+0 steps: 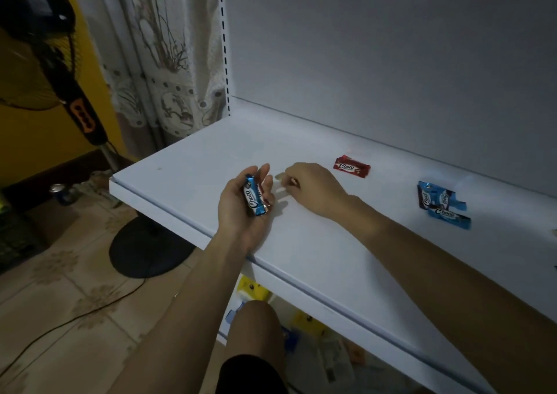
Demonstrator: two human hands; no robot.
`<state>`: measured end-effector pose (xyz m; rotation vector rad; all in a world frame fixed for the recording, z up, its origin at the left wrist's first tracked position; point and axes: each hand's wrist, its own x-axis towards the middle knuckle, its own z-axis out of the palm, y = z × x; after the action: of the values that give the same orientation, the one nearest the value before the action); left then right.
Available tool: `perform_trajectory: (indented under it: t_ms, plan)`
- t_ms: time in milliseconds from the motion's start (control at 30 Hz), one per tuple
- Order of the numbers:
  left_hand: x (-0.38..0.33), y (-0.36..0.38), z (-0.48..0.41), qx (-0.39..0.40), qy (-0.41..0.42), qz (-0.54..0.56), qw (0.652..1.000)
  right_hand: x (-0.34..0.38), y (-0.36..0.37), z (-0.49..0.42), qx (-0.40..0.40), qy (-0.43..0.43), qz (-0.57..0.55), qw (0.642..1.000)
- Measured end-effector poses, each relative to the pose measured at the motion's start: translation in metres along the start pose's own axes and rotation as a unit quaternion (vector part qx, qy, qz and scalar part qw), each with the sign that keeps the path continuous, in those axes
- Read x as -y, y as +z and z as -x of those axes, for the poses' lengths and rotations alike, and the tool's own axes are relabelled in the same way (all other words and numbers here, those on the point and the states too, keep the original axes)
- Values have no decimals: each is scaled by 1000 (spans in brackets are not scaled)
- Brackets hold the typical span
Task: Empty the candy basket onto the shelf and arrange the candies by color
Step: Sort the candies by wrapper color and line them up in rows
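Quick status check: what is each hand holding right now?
Left hand: cupped around blue Choco candy.
Right hand: curled, resting on the shelf; whether it holds anything cannot be told.

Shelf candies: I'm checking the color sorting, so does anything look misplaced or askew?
No color is misplaced: the red candy lies alone, apart from the blue candies at right. Those overlap crookedly in a loose heap, though, not a tidy row. The left hand holds a blue-wrapped candy.

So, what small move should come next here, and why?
Probably the right hand should take the blue candy from the left hand and lay it on the blue pile: blues are gathered there on the shelf, the red candy apart.
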<state>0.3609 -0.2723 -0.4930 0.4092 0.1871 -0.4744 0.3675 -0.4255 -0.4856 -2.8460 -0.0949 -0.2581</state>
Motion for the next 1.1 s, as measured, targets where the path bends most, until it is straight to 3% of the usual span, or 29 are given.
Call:
perform_trajectory:
  t_ms: [100, 200, 267, 400, 500, 600, 767, 967, 1033, 1100]
  plan:
    - [5, 3, 2, 2, -5, 2, 1000, 5, -3, 10, -17, 4, -50, 999]
    - [5, 1, 4, 4, -4, -5, 1000, 3, -13, 26, -98, 30, -117, 988]
    - [7, 3, 6, 4, -8, -13, 1000, -10, -17, 44, -140, 41, -83, 986]
    - [26, 15, 8, 39, -11, -57, 998, -32, -13, 68, -68, 45, -24, 996]
    - [46, 27, 6, 81, 0, -84, 993, -20, -23, 74, -113, 57, -81, 989]
    - [64, 38, 1, 106, 12, -105, 989, -3, -40, 82, -152, 103, -302, 935]
    - [78, 60, -1, 158, 1, -162, 974, -12, -55, 85, -116, 186, -519, 826]
    - [78, 56, -13, 171, 19, -228, 958, -38, -58, 73, -63, 245, -642, 724]
    - [81, 56, -17, 171, 26, -243, 954, -42, -54, 68, -51, 247, -654, 713]
    - [80, 55, -20, 168, 47, -255, 951, -50, -53, 61, -81, 260, -632, 726]
